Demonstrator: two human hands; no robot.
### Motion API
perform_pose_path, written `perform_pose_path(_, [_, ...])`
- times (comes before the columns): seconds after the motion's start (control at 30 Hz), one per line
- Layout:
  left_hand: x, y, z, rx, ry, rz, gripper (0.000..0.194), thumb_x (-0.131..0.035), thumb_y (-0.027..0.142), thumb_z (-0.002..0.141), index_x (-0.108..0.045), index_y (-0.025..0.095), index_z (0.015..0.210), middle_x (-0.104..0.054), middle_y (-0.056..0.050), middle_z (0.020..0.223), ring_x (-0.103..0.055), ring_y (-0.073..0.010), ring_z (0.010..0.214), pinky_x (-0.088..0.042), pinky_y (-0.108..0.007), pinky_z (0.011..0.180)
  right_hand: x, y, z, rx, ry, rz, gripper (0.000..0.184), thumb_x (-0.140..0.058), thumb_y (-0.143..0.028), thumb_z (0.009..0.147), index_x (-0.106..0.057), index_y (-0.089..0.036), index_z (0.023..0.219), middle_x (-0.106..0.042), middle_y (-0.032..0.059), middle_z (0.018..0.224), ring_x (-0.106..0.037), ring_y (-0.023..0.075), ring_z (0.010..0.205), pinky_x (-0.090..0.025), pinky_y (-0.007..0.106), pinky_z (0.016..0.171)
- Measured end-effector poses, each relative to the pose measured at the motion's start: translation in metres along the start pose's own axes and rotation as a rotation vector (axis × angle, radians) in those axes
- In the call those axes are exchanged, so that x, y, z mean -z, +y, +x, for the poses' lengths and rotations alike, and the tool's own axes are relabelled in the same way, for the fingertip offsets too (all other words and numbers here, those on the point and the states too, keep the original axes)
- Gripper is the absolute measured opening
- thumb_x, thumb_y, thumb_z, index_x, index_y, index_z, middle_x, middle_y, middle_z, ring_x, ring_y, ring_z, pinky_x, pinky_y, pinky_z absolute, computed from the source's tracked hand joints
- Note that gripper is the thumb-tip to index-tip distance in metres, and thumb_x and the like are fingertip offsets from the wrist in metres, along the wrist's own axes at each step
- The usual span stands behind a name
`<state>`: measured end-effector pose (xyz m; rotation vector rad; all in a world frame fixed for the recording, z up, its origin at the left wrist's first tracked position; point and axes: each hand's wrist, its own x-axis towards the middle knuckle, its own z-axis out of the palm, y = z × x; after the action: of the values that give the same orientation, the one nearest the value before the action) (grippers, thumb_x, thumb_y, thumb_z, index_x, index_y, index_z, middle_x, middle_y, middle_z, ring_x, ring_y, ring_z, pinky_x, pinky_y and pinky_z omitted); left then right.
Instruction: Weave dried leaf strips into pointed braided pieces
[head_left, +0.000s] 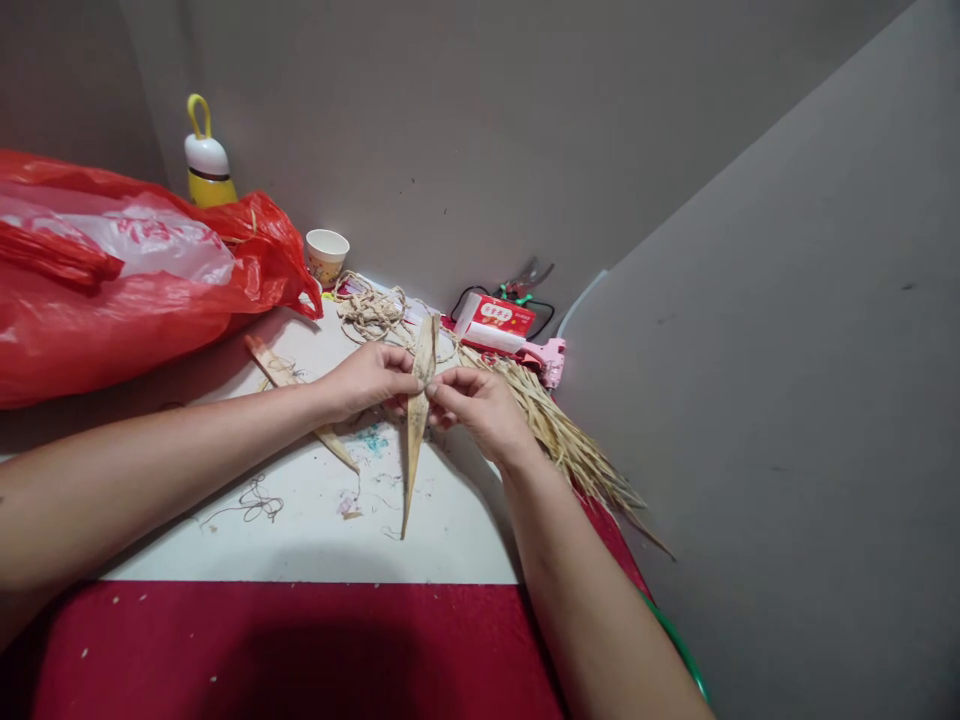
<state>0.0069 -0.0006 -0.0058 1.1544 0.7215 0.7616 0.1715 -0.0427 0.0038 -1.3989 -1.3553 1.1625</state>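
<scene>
A long, pale dried leaf strip, pointed at its lower end and speckled dark near the middle, stands roughly upright between my hands above the white board. My left hand pinches its left edge between thumb and fingers. From the other side, my right hand holds its right edge, thumb and fingertips almost meeting the left thumb. Another dried leaf strip lies on the board under my left wrist, partly hidden. Behind my hands sits a heap of braided straw cord.
A bundle of dried leaf strips lies at the right. Red plastic bags fill the left, near a yellow bottle and paper cup. A red box and pink tool stand near the wall. Loose thread lies on the white board.
</scene>
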Motion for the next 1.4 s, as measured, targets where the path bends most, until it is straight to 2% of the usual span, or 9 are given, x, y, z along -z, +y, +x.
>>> perform_pose_path(0.23, [0.000, -0.001, 0.000, -0.034, 0.039, 0.185, 0.011, -0.062, 0.005, 0.070, -0.058, 0.012, 0.062, -0.055, 0.003, 0.049, -0.048, -0.0048, 0.042, -0.035, -0.016, 0.043, -0.005, 0.001, -0.001, 0.015, 0.001, -0.063, 0.026, -0.076, -0.036, 0.062, -0.057, -0.017, 0.062, -0.057, -0.0025, 0.047, -0.050, 0.0086, 0.042, -0.042, 0.021, 0.044])
perform_pose_path(0.43, [-0.001, -0.002, 0.000, -0.066, 0.075, 0.236, 0.011, -0.061, 0.006, 0.069, -0.059, 0.013, 0.062, -0.056, 0.003, 0.049, -0.049, -0.0063, 0.042, -0.035, -0.017, 0.043, -0.010, 0.008, 0.001, 0.107, 0.069, -0.134, 0.014, -0.065, -0.028, 0.065, -0.056, -0.018, 0.061, -0.053, -0.0035, 0.048, -0.047, 0.0093, 0.042, -0.036, 0.021, 0.042])
perform_pose_path(0.63, [-0.002, -0.001, 0.002, -0.082, 0.070, 0.253, 0.010, -0.060, 0.005, 0.067, -0.059, 0.013, 0.061, -0.054, 0.003, 0.046, -0.048, -0.0073, 0.041, -0.036, -0.018, 0.043, -0.008, 0.009, 0.004, 0.093, 0.132, -0.178, 0.010, -0.062, -0.025, 0.061, -0.054, -0.019, 0.057, -0.052, -0.0036, 0.046, -0.045, 0.0093, 0.041, -0.035, 0.022, 0.040])
perform_pose_path(0.8, [-0.002, -0.001, 0.001, -0.083, 0.062, 0.221, 0.011, -0.058, 0.004, 0.068, -0.058, 0.013, 0.062, -0.055, 0.003, 0.048, -0.049, -0.0062, 0.041, -0.037, -0.017, 0.044, -0.003, 0.004, 0.002, 0.028, 0.096, -0.047, 0.012, -0.064, -0.027, 0.063, -0.056, -0.019, 0.061, -0.054, -0.0037, 0.047, -0.048, 0.0090, 0.040, -0.039, 0.021, 0.041])
perform_pose_path(0.97, [-0.002, 0.000, -0.001, 0.010, 0.001, 0.085, 0.010, -0.060, 0.009, 0.078, -0.054, 0.015, 0.072, -0.061, 0.000, 0.051, -0.056, -0.0087, 0.043, -0.046, -0.019, 0.047, -0.002, 0.002, 0.003, 0.000, 0.056, 0.123, 0.020, -0.070, -0.032, 0.064, -0.056, -0.018, 0.068, -0.066, -0.0003, 0.064, -0.055, 0.0086, 0.048, -0.044, 0.019, 0.044])
perform_pose_path(1.17, [0.002, -0.002, 0.000, 0.014, -0.036, -0.022, 0.015, -0.061, 0.013, 0.082, -0.048, 0.017, 0.076, -0.066, -0.004, 0.056, -0.060, -0.0092, 0.046, -0.048, -0.017, 0.048, 0.007, 0.004, 0.009, -0.137, 0.148, 0.432, 0.024, -0.069, -0.030, 0.065, -0.050, -0.021, 0.076, -0.065, -0.0023, 0.063, -0.063, 0.0115, 0.054, -0.048, 0.019, 0.046])
perform_pose_path(1.27, [0.004, -0.002, 0.002, 0.042, -0.019, -0.037, 0.014, -0.061, 0.012, 0.082, -0.048, 0.017, 0.078, -0.066, -0.003, 0.056, -0.059, -0.0096, 0.045, -0.048, -0.018, 0.047, 0.019, 0.001, 0.011, -0.135, 0.180, 0.537, 0.023, -0.068, -0.030, 0.067, -0.047, -0.021, 0.074, -0.058, -0.0059, 0.057, -0.058, 0.0093, 0.049, -0.048, 0.019, 0.045])
perform_pose_path(1.4, [0.009, 0.002, 0.006, 0.052, 0.065, -0.029, 0.016, -0.063, 0.010, 0.080, -0.048, 0.017, 0.078, -0.063, -0.001, 0.054, -0.058, -0.0091, 0.044, -0.047, -0.017, 0.045, 0.045, -0.014, 0.009, -0.095, 0.185, 0.533, 0.027, -0.071, -0.030, 0.065, -0.046, -0.021, 0.071, -0.051, -0.0068, 0.055, -0.048, 0.0061, 0.043, -0.038, 0.016, 0.037])
